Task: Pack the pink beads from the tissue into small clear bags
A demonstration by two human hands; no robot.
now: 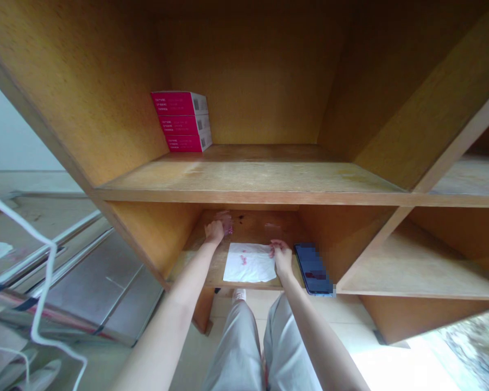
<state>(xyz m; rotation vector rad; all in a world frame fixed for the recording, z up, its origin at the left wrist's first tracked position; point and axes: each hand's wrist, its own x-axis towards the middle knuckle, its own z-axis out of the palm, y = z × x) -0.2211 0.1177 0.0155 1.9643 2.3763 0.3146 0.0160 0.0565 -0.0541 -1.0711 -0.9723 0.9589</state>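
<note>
A white sheet (250,263), perhaps paper or tissue, lies on the lower shelf with a little cluster of small pink pieces (243,258) on it. My left hand (215,232) is beyond the sheet's left corner, fingers curled against a clear plastic bag (226,220) with pink bits in it. Whether they grip the bag or something in it is hidden. At the sheet's right edge, my right hand (283,256) has its fingertips pinched together; what they hold is too small to name. Another clear piece of plastic (272,228) lies further back.
A dark phone (313,269) lies right of my right hand, at the shelf's front edge. Three stacked pink boxes (182,122) stand on the upper shelf (248,176). Wooden side walls enclose the lower compartment. A white cable (49,271) hangs at the left.
</note>
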